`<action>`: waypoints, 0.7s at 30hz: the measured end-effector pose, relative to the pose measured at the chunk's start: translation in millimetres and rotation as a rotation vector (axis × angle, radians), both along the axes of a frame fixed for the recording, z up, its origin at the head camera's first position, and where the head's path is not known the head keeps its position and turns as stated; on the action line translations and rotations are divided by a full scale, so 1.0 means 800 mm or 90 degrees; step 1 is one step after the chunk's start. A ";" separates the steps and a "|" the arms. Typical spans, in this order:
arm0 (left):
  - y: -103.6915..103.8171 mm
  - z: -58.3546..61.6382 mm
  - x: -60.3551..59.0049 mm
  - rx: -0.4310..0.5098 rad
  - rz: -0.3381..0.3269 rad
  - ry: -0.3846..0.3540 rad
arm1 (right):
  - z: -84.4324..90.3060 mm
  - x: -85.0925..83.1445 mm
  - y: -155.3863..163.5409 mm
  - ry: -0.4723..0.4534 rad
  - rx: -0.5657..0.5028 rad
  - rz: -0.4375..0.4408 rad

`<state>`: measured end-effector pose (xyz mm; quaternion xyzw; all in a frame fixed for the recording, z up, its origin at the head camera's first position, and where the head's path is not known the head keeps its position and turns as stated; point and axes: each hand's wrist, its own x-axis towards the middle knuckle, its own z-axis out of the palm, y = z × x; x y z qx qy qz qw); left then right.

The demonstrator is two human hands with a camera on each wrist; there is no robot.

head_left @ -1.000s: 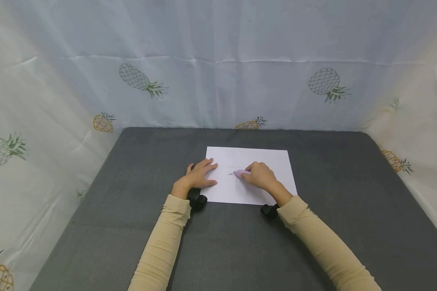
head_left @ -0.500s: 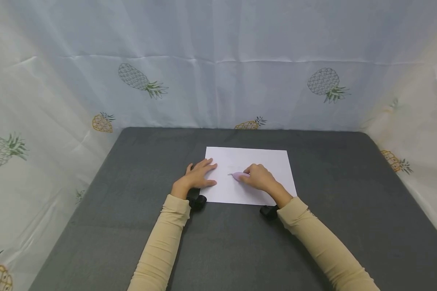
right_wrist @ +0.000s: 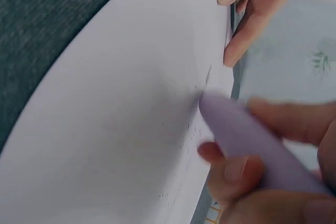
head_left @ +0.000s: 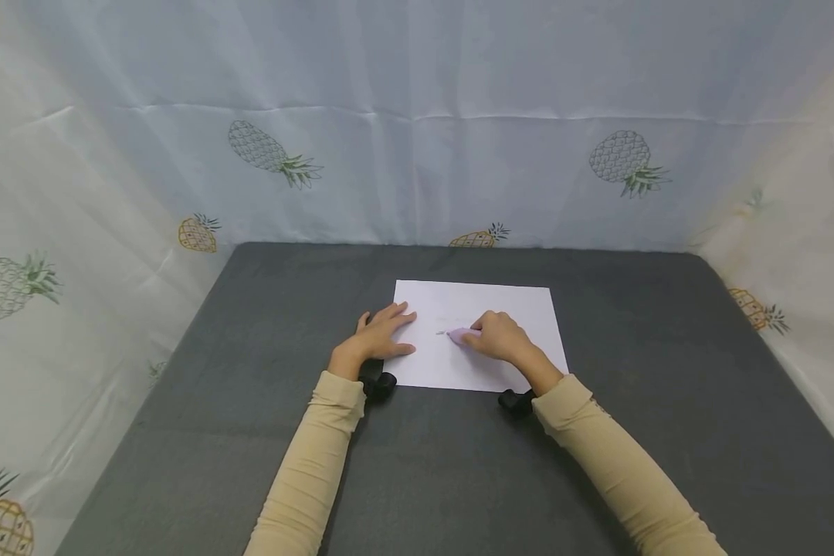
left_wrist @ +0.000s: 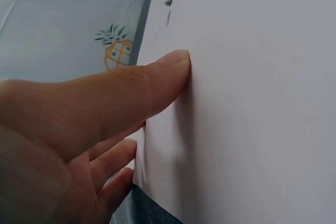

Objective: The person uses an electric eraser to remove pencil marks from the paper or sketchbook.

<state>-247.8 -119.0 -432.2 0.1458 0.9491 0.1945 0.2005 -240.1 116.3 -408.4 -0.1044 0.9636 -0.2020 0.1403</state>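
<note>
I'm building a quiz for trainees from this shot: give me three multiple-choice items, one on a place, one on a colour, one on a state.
1. Where does the left hand rest?
A. on the sheet's left edge
B. on the curtain
C. in the air

2. What colour is the pen-like tool?
A. black
B. pale purple
C. red

3. How is the right hand?
A. flat and open
B. gripping the tool
C. out of view

Answers:
1 A, fingers lie on the paper.
2 B, its body shows lilac.
3 B, fingers curl round it.

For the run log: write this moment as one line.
left hand: pressing flat on white paper sheet | right hand: grips lilac pen, tip on sheet | surface: grey table
</note>
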 end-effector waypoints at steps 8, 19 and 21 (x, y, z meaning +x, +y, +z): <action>-0.001 -0.002 0.001 -0.001 -0.004 0.006 | 0.000 0.005 -0.003 -0.009 -0.004 0.007; -0.001 -0.002 0.000 -0.002 -0.003 0.004 | -0.002 0.002 -0.007 0.000 -0.006 -0.012; -0.001 -0.002 0.000 -0.001 -0.003 0.003 | -0.001 0.002 -0.008 -0.005 -0.006 -0.001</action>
